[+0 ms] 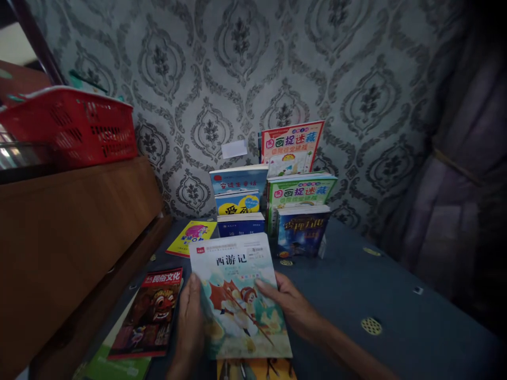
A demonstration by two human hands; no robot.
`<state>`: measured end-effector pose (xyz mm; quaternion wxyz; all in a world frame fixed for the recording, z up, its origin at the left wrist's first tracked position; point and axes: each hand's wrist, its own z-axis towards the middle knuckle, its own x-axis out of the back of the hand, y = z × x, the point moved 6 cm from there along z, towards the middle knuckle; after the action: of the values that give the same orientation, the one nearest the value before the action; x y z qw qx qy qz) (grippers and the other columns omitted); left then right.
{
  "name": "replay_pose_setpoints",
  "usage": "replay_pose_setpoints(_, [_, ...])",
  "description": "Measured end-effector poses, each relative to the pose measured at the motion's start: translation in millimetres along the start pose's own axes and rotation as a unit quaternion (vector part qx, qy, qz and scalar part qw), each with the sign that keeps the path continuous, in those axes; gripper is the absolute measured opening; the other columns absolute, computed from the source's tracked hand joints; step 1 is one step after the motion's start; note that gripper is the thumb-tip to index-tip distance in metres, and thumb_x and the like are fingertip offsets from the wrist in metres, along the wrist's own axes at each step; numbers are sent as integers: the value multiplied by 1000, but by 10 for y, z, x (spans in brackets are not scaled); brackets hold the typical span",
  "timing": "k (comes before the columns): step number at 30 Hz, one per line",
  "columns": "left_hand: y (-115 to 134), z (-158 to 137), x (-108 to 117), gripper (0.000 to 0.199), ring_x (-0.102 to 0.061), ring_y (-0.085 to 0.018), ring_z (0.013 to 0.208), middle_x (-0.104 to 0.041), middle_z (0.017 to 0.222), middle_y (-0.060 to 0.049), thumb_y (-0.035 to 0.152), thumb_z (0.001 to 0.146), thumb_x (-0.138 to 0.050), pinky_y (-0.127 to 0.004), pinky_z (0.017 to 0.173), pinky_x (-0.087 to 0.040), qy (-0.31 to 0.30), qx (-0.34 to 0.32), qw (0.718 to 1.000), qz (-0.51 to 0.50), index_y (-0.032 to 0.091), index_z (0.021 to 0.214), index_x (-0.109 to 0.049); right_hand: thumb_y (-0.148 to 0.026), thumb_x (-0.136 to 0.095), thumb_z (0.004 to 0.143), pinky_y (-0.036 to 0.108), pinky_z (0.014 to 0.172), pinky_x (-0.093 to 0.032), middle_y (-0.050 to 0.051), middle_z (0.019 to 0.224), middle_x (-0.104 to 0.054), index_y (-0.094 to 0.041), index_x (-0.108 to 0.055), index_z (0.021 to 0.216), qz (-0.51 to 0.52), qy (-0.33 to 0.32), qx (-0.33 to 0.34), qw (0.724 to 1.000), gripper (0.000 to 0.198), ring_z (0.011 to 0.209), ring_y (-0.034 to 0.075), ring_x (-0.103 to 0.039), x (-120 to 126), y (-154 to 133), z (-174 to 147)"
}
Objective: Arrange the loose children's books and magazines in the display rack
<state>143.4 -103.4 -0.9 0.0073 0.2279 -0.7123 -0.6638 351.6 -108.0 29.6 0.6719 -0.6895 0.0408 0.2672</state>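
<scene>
A pale green picture-cover book point(240, 301) with a red-caped figure is held up between my two hands. My left hand point(190, 322) presses along its left edge, and my right hand point(293, 303) grips the right edge with the thumb on the cover. Below its bottom edge shows part of an orange-yellow book point(257, 369). Just beyond it stands a dark blue book point(241, 226), with a yellow-and-blue book point(237, 203) and a light blue book point(240, 179) behind. To the right are a dark fantasy-cover book point(303, 232), green books point(303, 191) and a red-bordered book point(293, 148).
Left of my hands lie a red-and-black book point(152, 311), a green book point(114, 364) and a yellow book point(192, 237). A red basket point(75, 126) sits on a brown wooden cabinet point(79, 221). Patterned wallpaper point(209, 126) backs the dark blue surface point(396, 295); a curtain point(451, 211) hangs right.
</scene>
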Motion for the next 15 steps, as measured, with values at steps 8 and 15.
replay_pose_setpoints(8, [25,-13,-49,69,-72,-31,105,-78,105,-11,84,65,-67,-37,88,-57,25,-12,999,19,21,95,-70,-55,-80,78,49,101,-52,11,107,-78,-19,-77,109,-53,-102,2,993,48,99,27,-74,128,59,-17])
replay_pose_setpoints(15, [60,-54,-79,76,-72,-32,104,-79,103,-12,85,59,-71,-37,87,-58,14,-33,999,35,19,97,-72,-66,-74,79,42,88,-59,12,100,-79,-17,-76,110,-37,52,66,996,58,89,26,-75,28,-326,29])
